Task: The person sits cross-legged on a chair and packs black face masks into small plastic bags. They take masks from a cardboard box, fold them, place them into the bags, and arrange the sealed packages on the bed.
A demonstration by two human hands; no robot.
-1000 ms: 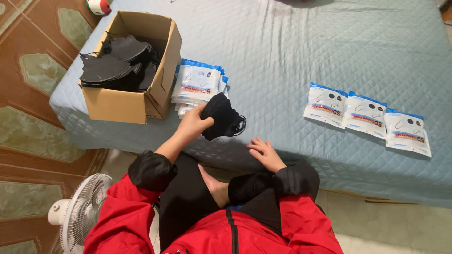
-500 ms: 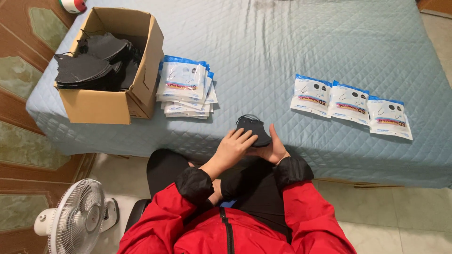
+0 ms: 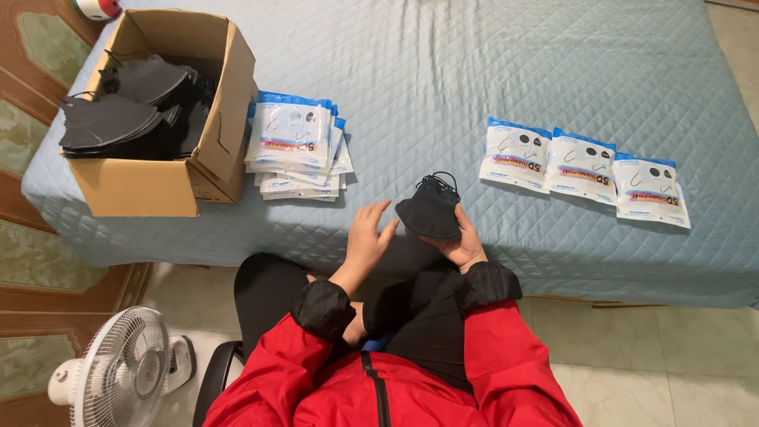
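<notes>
Black face mask (image 3: 431, 212) sits in my right hand (image 3: 458, 247), cupped from below at the near edge of the bed (image 3: 474, 71), with its ear loops bunched at the top. My left hand (image 3: 366, 237) is spread and holds nothing, fingers loosely fanned just beside the mask but not touching it. From where I watch, I judge the job in hand is readying this mask for a pouch, so I would bring the left fingers in to flatten the fold and tuck the loops in before reaching away. To my left lies a stack of white-and-blue pouches (image 3: 296, 146), near enough to take one without leaning. Beyond it stands the cardboard box (image 3: 170, 186) heaped with more black masks (image 3: 111, 122). Three filled pouches (image 3: 581, 168) lie in a row to the right, edges overlapping slightly; I would keep that row tidy.
</notes>
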